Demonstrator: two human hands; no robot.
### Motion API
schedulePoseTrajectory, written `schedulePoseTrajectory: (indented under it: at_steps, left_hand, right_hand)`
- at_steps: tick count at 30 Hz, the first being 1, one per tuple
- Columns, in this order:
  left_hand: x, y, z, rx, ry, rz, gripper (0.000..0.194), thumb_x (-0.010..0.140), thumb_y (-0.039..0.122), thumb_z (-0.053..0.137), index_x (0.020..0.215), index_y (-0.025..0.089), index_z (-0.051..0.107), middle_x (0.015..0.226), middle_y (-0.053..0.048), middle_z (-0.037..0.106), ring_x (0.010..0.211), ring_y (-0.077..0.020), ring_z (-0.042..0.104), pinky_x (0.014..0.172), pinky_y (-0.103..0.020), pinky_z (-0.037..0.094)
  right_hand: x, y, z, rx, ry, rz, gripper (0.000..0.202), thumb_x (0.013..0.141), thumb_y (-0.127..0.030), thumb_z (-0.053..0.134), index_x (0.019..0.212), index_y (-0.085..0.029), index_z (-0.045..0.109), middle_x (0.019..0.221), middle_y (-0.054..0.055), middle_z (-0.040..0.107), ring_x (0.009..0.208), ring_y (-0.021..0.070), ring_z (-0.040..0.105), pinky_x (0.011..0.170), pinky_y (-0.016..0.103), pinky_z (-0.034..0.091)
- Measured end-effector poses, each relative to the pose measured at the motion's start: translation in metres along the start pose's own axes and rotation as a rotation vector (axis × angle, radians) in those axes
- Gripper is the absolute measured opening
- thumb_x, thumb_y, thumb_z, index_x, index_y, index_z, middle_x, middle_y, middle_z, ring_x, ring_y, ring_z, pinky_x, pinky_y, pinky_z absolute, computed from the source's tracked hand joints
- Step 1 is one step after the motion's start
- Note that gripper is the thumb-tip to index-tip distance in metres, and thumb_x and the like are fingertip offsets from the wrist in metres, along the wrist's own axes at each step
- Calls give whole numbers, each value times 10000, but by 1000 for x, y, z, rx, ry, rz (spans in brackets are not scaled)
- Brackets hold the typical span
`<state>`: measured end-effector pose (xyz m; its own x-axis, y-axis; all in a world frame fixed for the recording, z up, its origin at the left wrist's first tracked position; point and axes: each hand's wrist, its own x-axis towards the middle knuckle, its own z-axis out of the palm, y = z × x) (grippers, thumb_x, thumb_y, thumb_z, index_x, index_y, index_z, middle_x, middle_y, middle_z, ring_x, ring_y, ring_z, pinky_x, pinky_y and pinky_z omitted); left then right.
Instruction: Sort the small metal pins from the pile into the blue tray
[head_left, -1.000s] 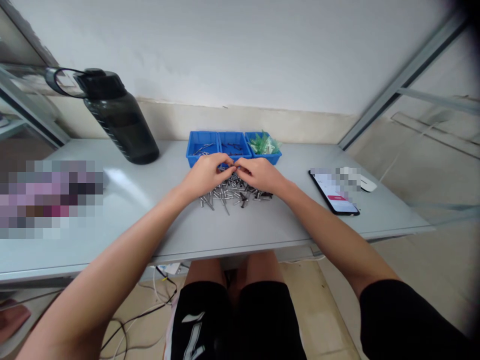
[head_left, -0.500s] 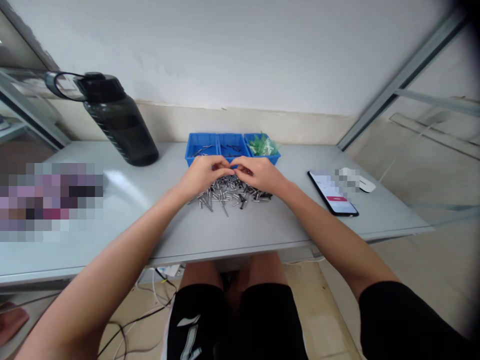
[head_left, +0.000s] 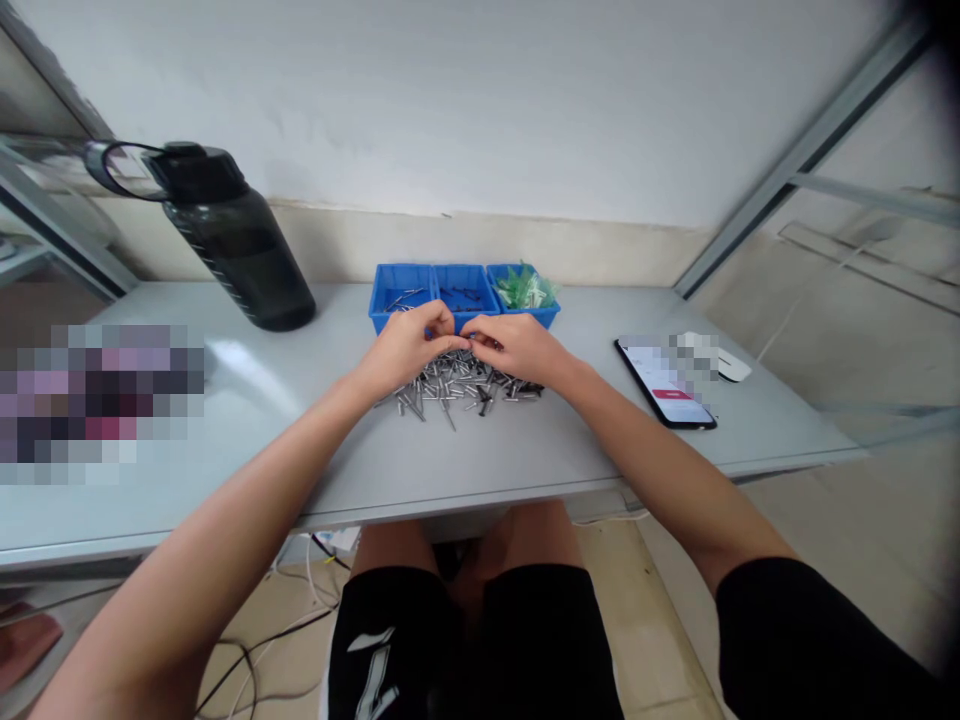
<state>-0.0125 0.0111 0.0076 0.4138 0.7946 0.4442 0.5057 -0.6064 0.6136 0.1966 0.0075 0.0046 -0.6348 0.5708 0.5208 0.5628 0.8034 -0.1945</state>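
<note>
Above a heap of small metal pins that look like blind rivets (head_left: 454, 382), silver and some black, my two hands meet at their fingertips. My left hand (head_left: 409, 345) is closed, its index finger curled and its thumb reaching to the right fingertips. Beside it, my right hand (head_left: 517, 343) pinches with thumb and index finger. Whatever sits between the fingers is too small or hidden to make out. Just behind the hands stand a left blue bin (head_left: 382, 318) with a few silver rivets, a middle blue bin (head_left: 491, 272) with dark ones, and a right blue bin (head_left: 551, 318) holding green-and-clear plastic packaging (head_left: 525, 288).
A dark water bottle (head_left: 244, 250) stands at the back left of the grey table (head_left: 450, 470). To the right lie a phone (head_left: 664, 385) and a white mouse (head_left: 731, 365). A blurred-out item (head_left: 97, 390) lies far left. Cables (head_left: 255, 640) run below the table.
My left index finger has lifted and curled back from the right fingertips, widening the loop above the left thumb. My right hand has barely moved.
</note>
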Motion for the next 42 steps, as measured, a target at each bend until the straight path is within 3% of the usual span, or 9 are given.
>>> schedulePoseTrajectory:
  at_steps: [5, 15, 36, 42]
  left_hand:
    - [-2, 2, -2, 101, -73, 8, 238, 880, 420, 623, 912, 184, 635, 822, -18, 695, 739, -148, 620, 677, -267, 451]
    - [-2, -2, -5, 315, -92, 76, 190, 938, 318, 528, 917, 195, 670, 861, -28, 700, 772, -169, 611, 696, -281, 433]
    - [-4, 3, -8, 446, -100, 114, 239, 969, 308, 464, 966, 195, 674, 908, -45, 702, 866, -203, 641, 733, -296, 452]
    - [-4, 3, -7, 382, -103, 107, 224, 960, 316, 484, 944, 196, 672, 889, -34, 704, 800, -182, 632, 698, -287, 444]
  right_hand:
    - [0, 2, -5, -29, 19, 86, 162, 912, -258, 498, 986, -191, 626, 752, 7, 672, 708, 142, 602, 673, 250, 387]
    - [1, 4, -4, -28, -4, 152, 161, 922, -280, 503, 1007, -201, 614, 748, -3, 672, 698, 140, 606, 664, 258, 380]
    - [2, 1, -5, -39, -50, 175, 198, 937, -314, 503, 1042, -201, 627, 778, 3, 685, 726, 150, 606, 675, 265, 368]
    - [2, 2, -6, -37, -56, 175, 196, 938, -310, 499, 1026, -194, 631, 755, 3, 677, 706, 149, 597, 664, 265, 362]
